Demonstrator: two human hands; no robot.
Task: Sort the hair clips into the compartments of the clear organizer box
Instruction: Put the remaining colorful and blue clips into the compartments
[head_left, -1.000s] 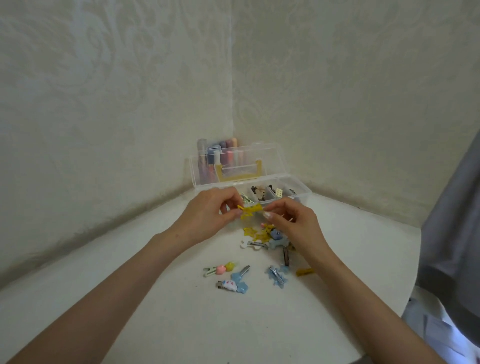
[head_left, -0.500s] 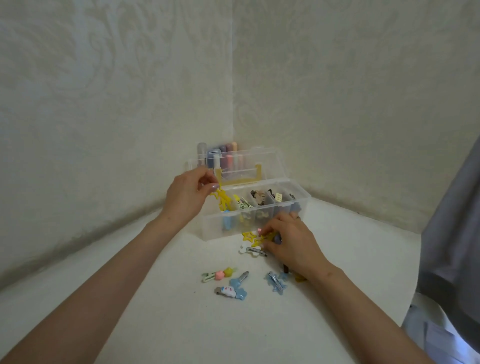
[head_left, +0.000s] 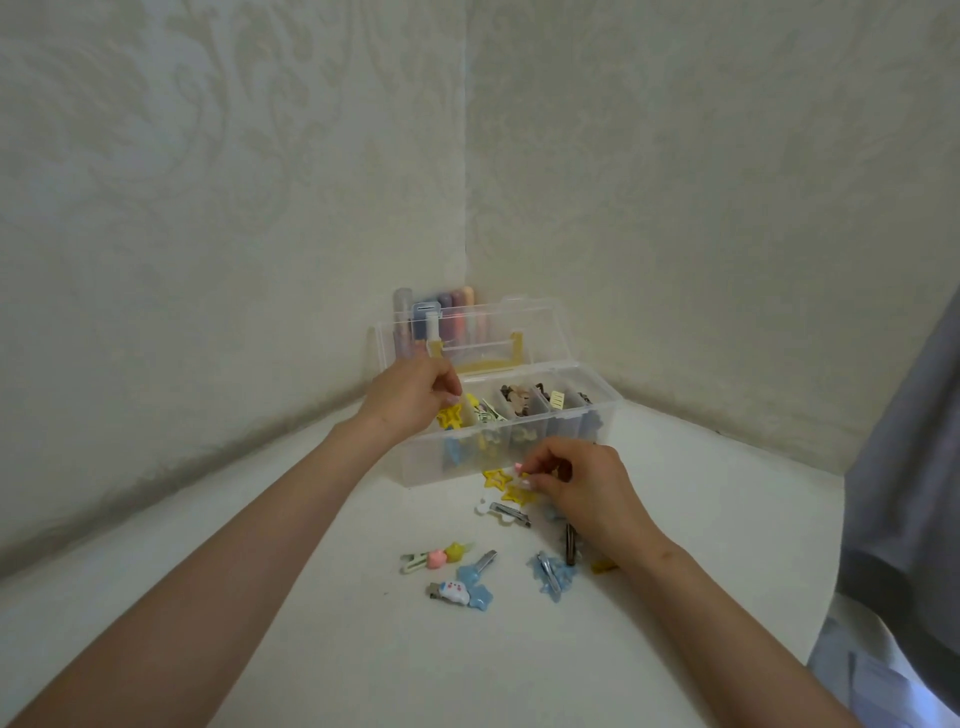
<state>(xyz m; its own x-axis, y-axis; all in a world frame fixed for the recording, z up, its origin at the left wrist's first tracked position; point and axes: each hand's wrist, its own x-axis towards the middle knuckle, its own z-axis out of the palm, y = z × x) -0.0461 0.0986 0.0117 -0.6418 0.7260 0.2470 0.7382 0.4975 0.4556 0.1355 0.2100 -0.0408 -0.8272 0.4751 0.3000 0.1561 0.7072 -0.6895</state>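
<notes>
A white table (head_left: 311, 649) fills the corner of a room papered in a pale, patterned wallpaper (head_left: 208, 182). The clear organizer box (head_left: 519, 457) sits far back against that corner. Its lid (head_left: 493, 327) stands open and upright, with a row of coloured tubes (head_left: 452, 306) behind it. Several compartments already hold clips.

The left hand (head_left: 410, 400) hangs over the left end of the box. Its fingers are curled together, and the tips pinch a yellow star clip (head_left: 449, 417) that dangles at the leftmost compartment. The right hand (head_left: 587, 488) rests low on the table just in front of the box. Its thumb and forefinger are bent inward and closed on the nearer yellow star (head_left: 519, 496). An outline yellow star (head_left: 494, 478) lies touching it on the left.

The rest of the unsorted clips are scattered nearer:
- a white clip (head_left: 501, 512) with a metal bar, just below the stars
- a dark clip (head_left: 570, 543) by the right wrist
- a green clip (head_left: 434, 558) with pink and yellow charms
- a blue clip with a white figure (head_left: 462, 592)
- a blue star clip (head_left: 550, 574)

A grey cloth (head_left: 909, 441) hangs at the right edge.
</notes>
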